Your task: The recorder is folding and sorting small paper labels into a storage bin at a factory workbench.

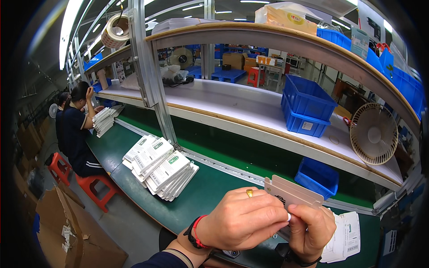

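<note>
A thin white carton (298, 193) with an unfolded top flap stands upright between my hands, above the bench's front edge. My right hand (313, 230) grips it, thumb on the near face. My left hand (248, 219), with a gold ring and a red and black wrist cord, is closed in front of the carton. A small white spot shows at its fingertips, too small to name. Beside my right hand lie several flat white cartons (347, 236), partly hidden by it. To the left, a stack of white cartons with green print (167, 167) rests on the green bench (196, 203).
A blue bin (317, 177) sits behind my hands. On the shelf above are two stacked blue crates (308, 105) and a fan (374, 131). A metal post (163, 116) rises from the bench. Co-workers (73, 127) sit at far left, near red stools (96, 187) and a cardboard box (76, 228).
</note>
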A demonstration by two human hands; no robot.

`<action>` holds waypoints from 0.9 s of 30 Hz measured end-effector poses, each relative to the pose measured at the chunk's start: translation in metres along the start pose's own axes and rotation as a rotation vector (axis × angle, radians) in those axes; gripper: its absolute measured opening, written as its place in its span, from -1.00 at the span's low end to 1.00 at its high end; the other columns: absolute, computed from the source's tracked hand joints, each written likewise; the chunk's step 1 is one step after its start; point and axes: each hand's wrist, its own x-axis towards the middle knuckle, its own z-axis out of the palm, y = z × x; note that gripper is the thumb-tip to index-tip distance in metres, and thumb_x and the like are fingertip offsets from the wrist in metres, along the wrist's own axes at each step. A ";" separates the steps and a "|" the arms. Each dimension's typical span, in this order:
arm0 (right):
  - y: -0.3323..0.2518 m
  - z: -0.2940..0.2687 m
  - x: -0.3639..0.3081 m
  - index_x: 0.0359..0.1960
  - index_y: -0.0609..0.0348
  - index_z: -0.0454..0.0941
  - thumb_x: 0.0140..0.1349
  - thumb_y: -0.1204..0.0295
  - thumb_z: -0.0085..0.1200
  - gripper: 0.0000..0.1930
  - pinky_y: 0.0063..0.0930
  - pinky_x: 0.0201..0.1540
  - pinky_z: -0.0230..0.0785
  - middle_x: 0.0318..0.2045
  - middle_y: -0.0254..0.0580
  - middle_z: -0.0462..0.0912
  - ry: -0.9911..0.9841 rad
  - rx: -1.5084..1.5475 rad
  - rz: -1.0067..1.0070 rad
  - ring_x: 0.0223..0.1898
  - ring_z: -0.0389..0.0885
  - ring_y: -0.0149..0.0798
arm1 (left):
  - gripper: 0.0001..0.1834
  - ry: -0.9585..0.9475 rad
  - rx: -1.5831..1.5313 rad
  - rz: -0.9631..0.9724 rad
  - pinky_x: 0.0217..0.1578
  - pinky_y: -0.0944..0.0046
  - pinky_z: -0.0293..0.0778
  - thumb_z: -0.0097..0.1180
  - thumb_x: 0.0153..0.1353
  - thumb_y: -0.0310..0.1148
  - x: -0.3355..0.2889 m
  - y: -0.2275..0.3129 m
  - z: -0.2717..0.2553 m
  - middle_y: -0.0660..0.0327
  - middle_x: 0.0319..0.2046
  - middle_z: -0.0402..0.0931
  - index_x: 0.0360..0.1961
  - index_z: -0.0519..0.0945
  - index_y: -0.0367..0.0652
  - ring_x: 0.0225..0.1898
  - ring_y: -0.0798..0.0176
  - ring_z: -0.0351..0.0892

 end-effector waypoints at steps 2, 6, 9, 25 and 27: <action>0.000 -0.002 -0.001 -0.31 0.17 0.56 0.17 0.43 0.21 -0.87 -0.40 -0.48 0.33 -0.51 -0.11 0.64 -0.003 0.002 0.000 -0.54 0.61 -0.12 | -0.78 -0.003 0.000 -0.006 -0.46 0.30 0.49 0.39 -0.11 -0.54 0.001 0.002 0.001 0.20 -0.46 0.60 -0.39 0.62 -0.20 -0.46 0.19 0.62; 0.000 0.000 0.000 -0.30 0.17 0.56 0.17 0.45 0.20 -0.89 -0.40 -0.47 0.34 -0.51 -0.12 0.64 -0.021 -0.017 -0.002 -0.54 0.61 -0.11 | -0.81 0.006 -0.011 -0.027 -0.45 0.30 0.49 0.35 -0.09 -0.55 -0.001 -0.001 0.000 0.20 -0.47 0.60 -0.39 0.62 -0.21 -0.46 0.20 0.63; 0.002 -0.002 -0.002 -0.30 0.18 0.56 0.17 0.47 0.19 -0.89 -0.40 -0.47 0.34 -0.51 -0.12 0.64 -0.018 0.029 0.004 -0.53 0.61 -0.12 | -0.80 0.010 -0.005 -0.022 -0.45 0.30 0.49 0.36 -0.08 -0.54 0.000 0.003 0.002 0.20 -0.47 0.60 -0.38 0.62 -0.21 -0.45 0.20 0.63; 0.000 -0.001 0.000 -0.30 0.19 0.57 0.17 0.45 0.18 -0.89 -0.39 -0.45 0.35 -0.50 -0.12 0.65 -0.024 -0.022 -0.007 -0.52 0.61 -0.12 | -0.79 -0.004 0.009 -0.015 -0.45 0.30 0.48 0.35 -0.07 -0.55 0.000 0.001 0.000 0.22 -0.44 0.62 -0.35 0.63 -0.19 -0.44 0.21 0.62; 0.000 -0.002 -0.001 -0.29 0.19 0.57 0.16 0.46 0.19 -0.88 -0.39 -0.44 0.36 -0.49 -0.11 0.65 -0.017 -0.003 0.005 -0.51 0.62 -0.11 | -0.80 -0.010 -0.001 -0.023 -0.45 0.30 0.48 0.35 -0.06 -0.54 0.001 0.002 0.001 0.22 -0.45 0.62 -0.35 0.63 -0.19 -0.45 0.21 0.62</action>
